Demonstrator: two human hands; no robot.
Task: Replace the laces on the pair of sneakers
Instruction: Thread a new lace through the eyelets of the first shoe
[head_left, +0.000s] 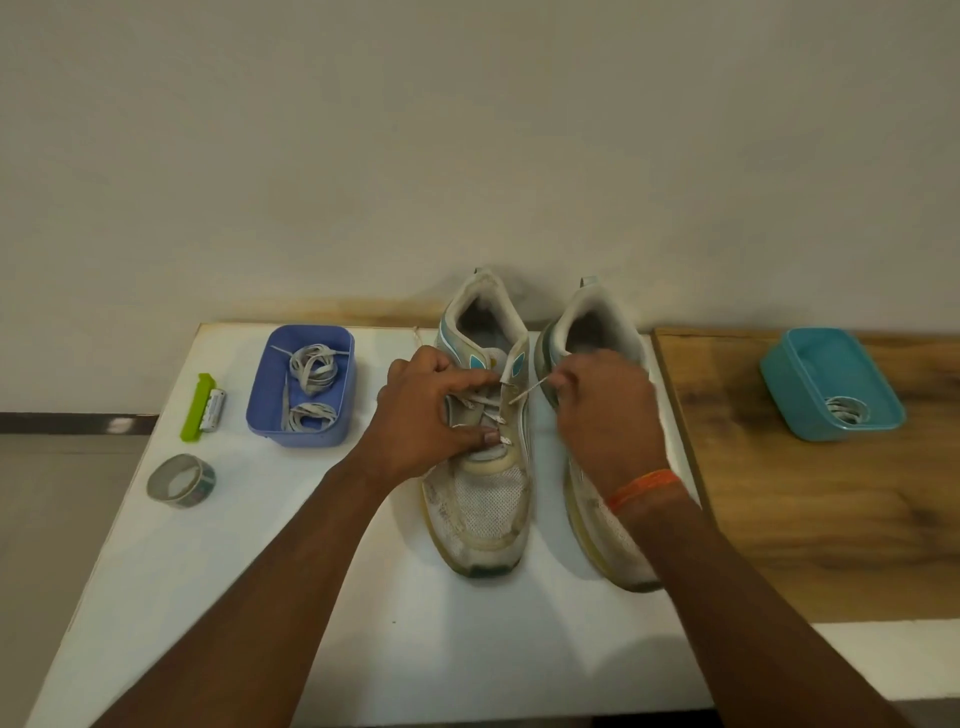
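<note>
both hands on left sneaker (480, 488), left hand (426, 410) gripping its tongue, right hand (605, 400) pinching lace (527, 391)

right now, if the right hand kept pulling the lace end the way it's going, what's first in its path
Probably the right white mesh sneaker; the right hand already hovers over it, pinching the white lace end. Depth is unclear.

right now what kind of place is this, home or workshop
Probably a plain indoor room set up as a work spot, not a workshop: a white table pushed against a bare wall, a wooden surface beside it, and small plastic tubs holding laces.
</note>
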